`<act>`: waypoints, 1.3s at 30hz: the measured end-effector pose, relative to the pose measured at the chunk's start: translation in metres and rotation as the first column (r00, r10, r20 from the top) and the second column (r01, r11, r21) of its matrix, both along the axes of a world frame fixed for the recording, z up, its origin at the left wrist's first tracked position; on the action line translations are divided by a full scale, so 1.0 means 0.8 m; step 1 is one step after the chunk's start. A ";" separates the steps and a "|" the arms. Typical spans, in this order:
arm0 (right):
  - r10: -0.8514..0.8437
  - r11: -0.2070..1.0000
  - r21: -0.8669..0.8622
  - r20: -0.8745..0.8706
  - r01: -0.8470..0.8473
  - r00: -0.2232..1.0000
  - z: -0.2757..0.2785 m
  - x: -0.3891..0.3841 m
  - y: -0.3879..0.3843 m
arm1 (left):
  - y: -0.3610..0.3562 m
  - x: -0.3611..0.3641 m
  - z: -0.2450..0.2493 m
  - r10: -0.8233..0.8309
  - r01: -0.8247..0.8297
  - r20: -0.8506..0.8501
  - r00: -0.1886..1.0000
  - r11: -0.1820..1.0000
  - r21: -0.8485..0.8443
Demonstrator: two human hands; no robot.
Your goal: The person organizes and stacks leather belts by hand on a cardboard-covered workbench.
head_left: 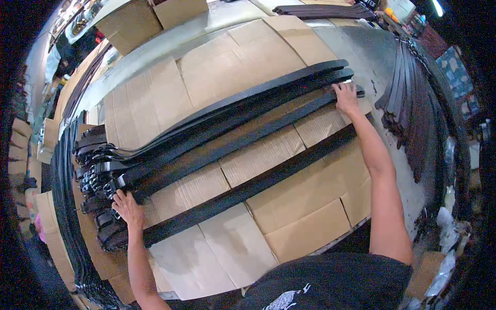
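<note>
Several stacks of long dark belts (pixel 232 111) lie side by side across cardboard sheets, their metal buckles (pixel 101 173) bunched at the left. My left hand (pixel 128 207) is at the buckle end of a middle stack, fingers bent against a buckle; whether it grips the belt is unclear. At the far right end, my right hand (pixel 346 97) rests over the tips of a belt stack, with its fingers spread around them. Nearer my body, another dark belt stack (pixel 248 191) lies apart from the rest, touched by neither hand.
Flattened cardboard (pixel 305 212) covers the work table. More dark belts (pixel 67 206) hang over the left edge, and brown belts (pixel 408 103) fan out at the right. Open cardboard boxes (pixel 129 26) stand at the top left. Plastic-wrapped items (pixel 447 232) lie at the lower right.
</note>
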State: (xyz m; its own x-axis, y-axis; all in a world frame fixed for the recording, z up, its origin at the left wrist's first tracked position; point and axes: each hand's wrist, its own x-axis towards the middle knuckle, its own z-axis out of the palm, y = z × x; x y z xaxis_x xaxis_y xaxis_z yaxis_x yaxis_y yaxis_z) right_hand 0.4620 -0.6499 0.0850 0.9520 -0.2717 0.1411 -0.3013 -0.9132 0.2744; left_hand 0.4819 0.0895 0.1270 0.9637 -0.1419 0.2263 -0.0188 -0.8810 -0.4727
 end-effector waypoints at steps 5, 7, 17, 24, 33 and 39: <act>-0.418 0.895 0.193 0.046 0.402 0.907 0.007 -0.037 -0.025 | 0.022 0.001 -0.019 0.102 -0.097 -0.064 0.993 0.992 0.079; -0.544 0.423 0.834 -0.080 0.356 0.835 -0.023 -0.042 -0.067 | 0.009 -0.016 -0.004 0.012 -0.013 0.048 0.999 1.000 0.004; -0.666 -0.195 0.979 -0.087 -0.060 0.741 -0.045 0.051 -0.050 | -0.002 0.000 -0.071 0.411 -0.211 -0.407 0.816 -0.443 -0.871; -0.556 -0.226 0.963 -0.002 -0.149 0.831 -0.040 0.016 -0.056 | 0.013 0.001 -0.067 0.226 -0.216 -0.483 0.846 -0.682 -0.698; -0.684 -0.204 0.966 -0.255 0.156 0.683 -0.140 -0.201 0.048 | 0.002 -0.214 -0.135 0.500 -0.173 -0.507 0.702 -0.571 -0.802; -0.657 -0.565 0.815 -0.348 -0.129 0.669 -0.152 -0.168 0.094 | 0.057 -0.180 -0.170 0.475 0.126 -0.472 0.742 -0.791 -0.598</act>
State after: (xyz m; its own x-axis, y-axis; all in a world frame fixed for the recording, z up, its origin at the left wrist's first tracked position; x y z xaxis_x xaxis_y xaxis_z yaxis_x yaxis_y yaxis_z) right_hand 0.3272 -0.5745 -0.0367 0.5687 -0.5422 -0.6185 -0.2843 0.5761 -0.7664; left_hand 0.3380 0.1354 -0.0088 0.5484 0.6575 -0.5167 0.1857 0.5067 0.8419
